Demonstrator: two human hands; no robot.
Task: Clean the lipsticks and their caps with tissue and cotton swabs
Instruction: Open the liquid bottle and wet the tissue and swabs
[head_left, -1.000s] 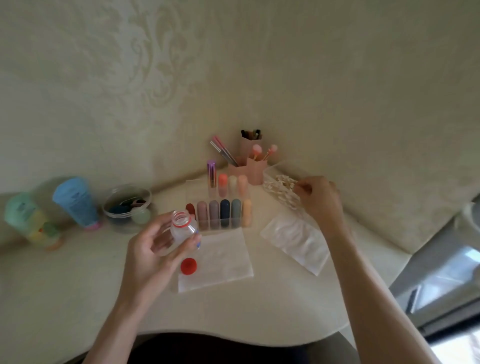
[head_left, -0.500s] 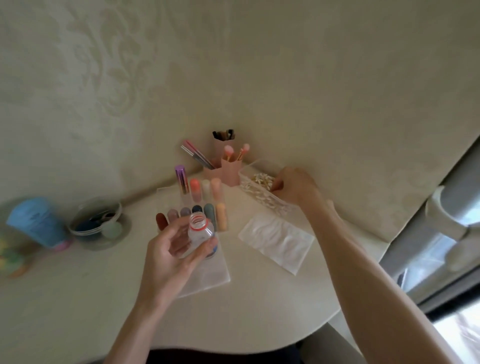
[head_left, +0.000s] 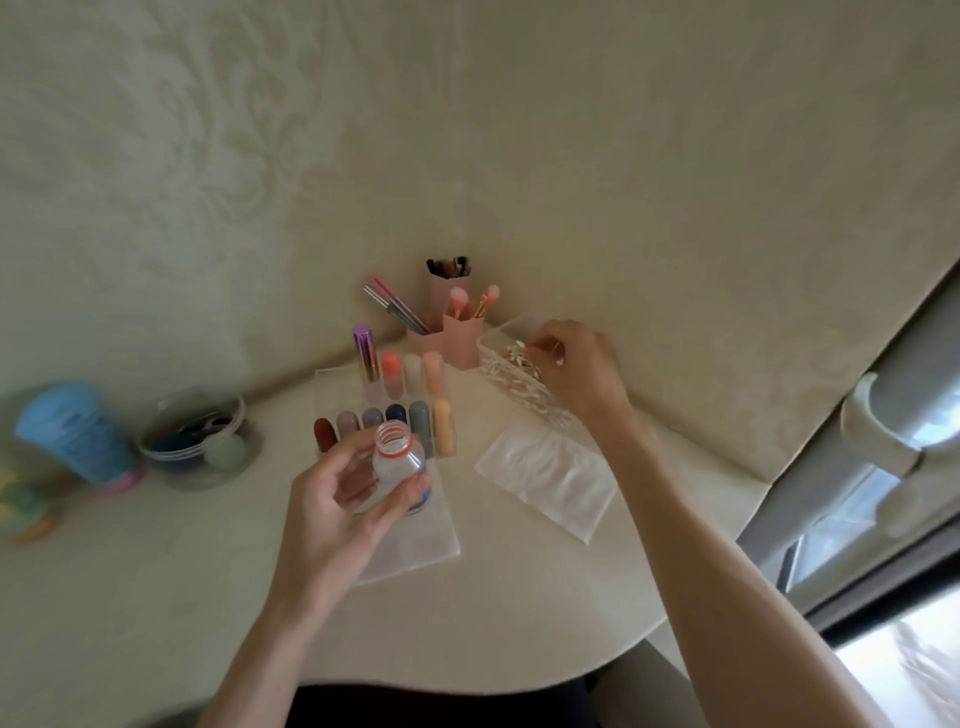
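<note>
My left hand (head_left: 332, 512) grips a small clear bottle (head_left: 396, 465) with an open neck and a red ring, held above a white tissue (head_left: 415, 545). Behind it, several coloured lipsticks (head_left: 410, 395) stand in a clear organizer. My right hand (head_left: 576, 369) reaches into a clear box of cotton swabs (head_left: 511, 374) at the back right, fingertips curled among the swabs. Whether it pinches one is hidden. A second tissue pack (head_left: 545, 480) lies in front of that box.
Pink brush holders (head_left: 452, 327) stand in the corner against the wall. A clear bowl (head_left: 192, 441) and a blue tube (head_left: 78, 434) sit at the left. The table's curved front edge (head_left: 519, 686) is close to me; a window frame is at the right.
The view has shifted a little. My right hand stays in the swab box, fingers working among the swabs. The left hand keeps holding the open bottle, now covering the red cap seen earlier.
</note>
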